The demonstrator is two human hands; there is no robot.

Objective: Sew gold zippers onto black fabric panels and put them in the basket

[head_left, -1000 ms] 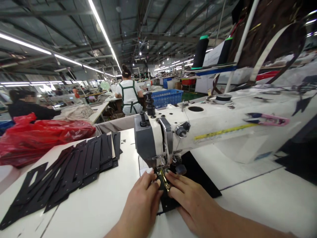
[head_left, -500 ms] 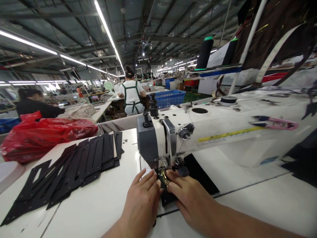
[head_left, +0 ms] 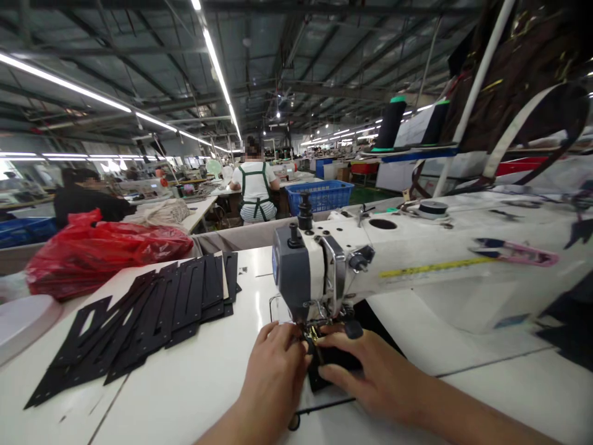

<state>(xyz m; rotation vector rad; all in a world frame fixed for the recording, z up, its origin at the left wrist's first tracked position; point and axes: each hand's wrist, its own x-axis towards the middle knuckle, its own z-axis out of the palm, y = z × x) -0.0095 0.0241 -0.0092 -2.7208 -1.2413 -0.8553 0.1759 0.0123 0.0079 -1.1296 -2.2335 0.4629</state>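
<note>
Under the presser foot of the white sewing machine (head_left: 324,306) lies a black piece (head_left: 327,384) with a zipper (head_left: 314,334) with gold-coloured teeth along it. My left hand (head_left: 277,364) is at the zipper's left side, its fingers bent together and closed on the edge near the foot. Part of what those fingers grip is hidden. From the right, my right hand (head_left: 370,364) rests on the black piece. Its thumb and forefinger are apart, with black material visible between them, and the fingertips reach close to the zipper teeth.
Black cut pieces with slots (head_left: 152,315) lie fanned out on the white table (head_left: 194,383) at left. Behind them sits a red plastic bag (head_left: 106,250). Pink-handled thread snips (head_left: 519,252) are on the machine arm. Thread cones (head_left: 391,123) stand behind. A person in a green apron (head_left: 254,185) sits ahead.
The view has shifted, so the scene sits further right and slightly lower. My right thumb has moved away from the zipper and forefinger, widening the gap. My left hand stays at the zipper.
</note>
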